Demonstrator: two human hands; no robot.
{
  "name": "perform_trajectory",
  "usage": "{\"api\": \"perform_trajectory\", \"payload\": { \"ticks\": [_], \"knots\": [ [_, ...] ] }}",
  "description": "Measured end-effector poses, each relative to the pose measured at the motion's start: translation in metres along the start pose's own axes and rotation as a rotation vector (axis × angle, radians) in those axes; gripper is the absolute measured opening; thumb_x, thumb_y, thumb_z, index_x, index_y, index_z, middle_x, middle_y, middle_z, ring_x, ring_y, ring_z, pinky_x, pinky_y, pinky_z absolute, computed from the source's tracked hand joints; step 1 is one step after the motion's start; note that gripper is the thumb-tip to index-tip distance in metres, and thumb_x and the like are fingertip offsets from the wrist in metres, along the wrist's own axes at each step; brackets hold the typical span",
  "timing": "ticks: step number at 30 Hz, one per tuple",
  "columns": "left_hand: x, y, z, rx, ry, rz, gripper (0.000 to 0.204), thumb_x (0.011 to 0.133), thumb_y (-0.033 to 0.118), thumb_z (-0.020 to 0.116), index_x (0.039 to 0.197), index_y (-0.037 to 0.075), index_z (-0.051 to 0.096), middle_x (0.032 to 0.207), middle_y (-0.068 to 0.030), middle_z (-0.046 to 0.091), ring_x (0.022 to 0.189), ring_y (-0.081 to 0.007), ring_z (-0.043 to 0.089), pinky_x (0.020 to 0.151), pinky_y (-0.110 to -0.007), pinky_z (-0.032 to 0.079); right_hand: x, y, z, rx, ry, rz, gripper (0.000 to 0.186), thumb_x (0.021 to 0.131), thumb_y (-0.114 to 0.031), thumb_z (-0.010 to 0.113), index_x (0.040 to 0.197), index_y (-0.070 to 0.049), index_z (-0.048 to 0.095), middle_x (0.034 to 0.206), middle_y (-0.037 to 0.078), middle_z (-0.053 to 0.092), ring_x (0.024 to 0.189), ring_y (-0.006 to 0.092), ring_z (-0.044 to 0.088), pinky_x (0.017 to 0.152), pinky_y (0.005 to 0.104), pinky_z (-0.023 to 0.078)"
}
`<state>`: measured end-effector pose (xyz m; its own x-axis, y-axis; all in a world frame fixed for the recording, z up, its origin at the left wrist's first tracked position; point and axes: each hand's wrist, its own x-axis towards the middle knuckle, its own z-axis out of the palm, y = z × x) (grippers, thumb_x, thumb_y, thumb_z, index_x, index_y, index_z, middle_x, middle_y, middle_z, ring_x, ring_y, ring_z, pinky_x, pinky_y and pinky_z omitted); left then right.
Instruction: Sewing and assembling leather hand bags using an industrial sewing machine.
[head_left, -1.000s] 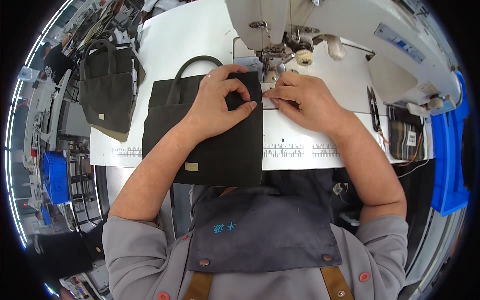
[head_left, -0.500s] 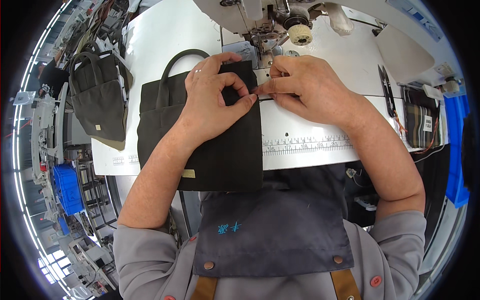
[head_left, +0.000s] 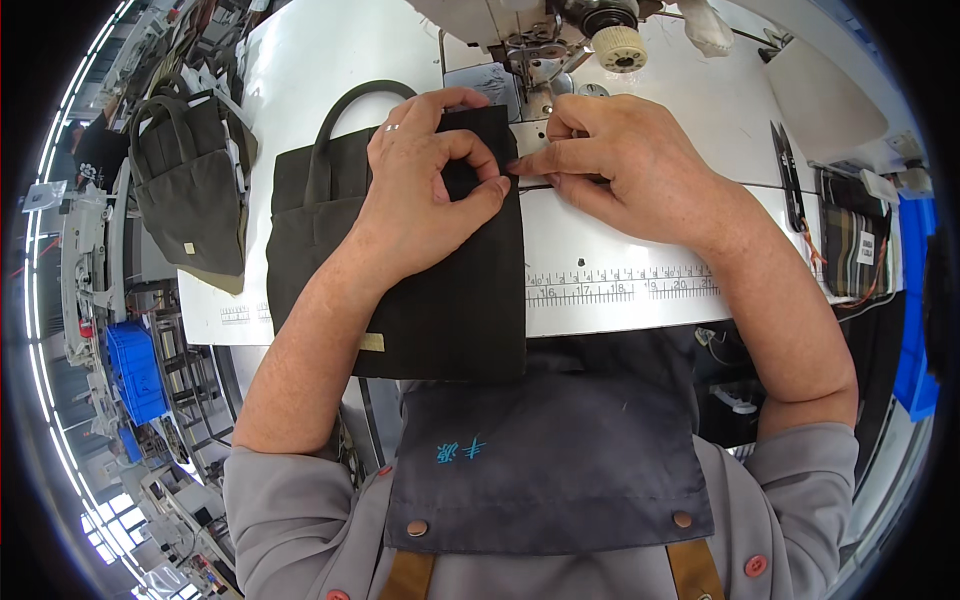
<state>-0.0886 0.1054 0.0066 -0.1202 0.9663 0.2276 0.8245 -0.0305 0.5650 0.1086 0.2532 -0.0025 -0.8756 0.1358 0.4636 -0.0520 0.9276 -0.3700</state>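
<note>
A dark olive fabric bag point(head_left: 440, 310) with a looped handle and a small pale label lies flat before me, its lower end hanging over the table's front edge. My left hand point(head_left: 430, 190) rests on its upper part, thumb and index finger pinched at the right edge of the cloth. My right hand point(head_left: 625, 175) is beside that same edge, its fingers drawn together and the fingertips meeting the cloth. Whether it pinches the fabric or something tiny there, I cannot make out. Just beyond both hands stands the sewing machine's needle area point(head_left: 530, 70).
A stack of similar olive bags point(head_left: 190, 200) lies on the left of the white table point(head_left: 620, 300), which has a printed ruler along its front. Black thread snips point(head_left: 788, 180) and a striped fabric piece point(head_left: 855, 235) lie at the right. The machine's cream knob point(head_left: 619, 49) overhangs the far side.
The whole view has shifted slightly. Both hands keep nearly the same pose at the bag's right edge, with only small finger movements.
</note>
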Motion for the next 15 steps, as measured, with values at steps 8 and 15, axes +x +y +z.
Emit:
{"api": "perform_trajectory", "payload": {
  "ticks": [8,15],
  "knots": [
    [0.003,-0.005,0.004,0.030,0.051,0.026,0.011,0.076,0.019,0.080,0.077,0.012,0.071,0.136,-0.0063,0.059,0.134,-0.0304,0.049,0.114,-0.050,0.030,0.000,0.000,-0.004,0.015,-0.017,-0.001,0.019,0.086,-0.012,0.070,0.103,-0.012,0.079,0.086,0.006,0.061,0.080,0.0278,0.065,0.069,0.0427,0.053],
    [0.020,-0.016,0.008,0.009,0.116,0.014,0.013,0.078,0.023,0.082,0.079,0.013,0.076,0.137,-0.0083,0.062,0.133,-0.0306,0.051,0.114,-0.049,0.033,-0.001,0.001,-0.004,-0.004,0.044,0.054,0.019,0.089,-0.013,0.070,0.106,-0.010,0.077,0.089,0.006,0.064,0.082,0.0286,0.067,0.069,0.0424,0.054]
  ]
}}
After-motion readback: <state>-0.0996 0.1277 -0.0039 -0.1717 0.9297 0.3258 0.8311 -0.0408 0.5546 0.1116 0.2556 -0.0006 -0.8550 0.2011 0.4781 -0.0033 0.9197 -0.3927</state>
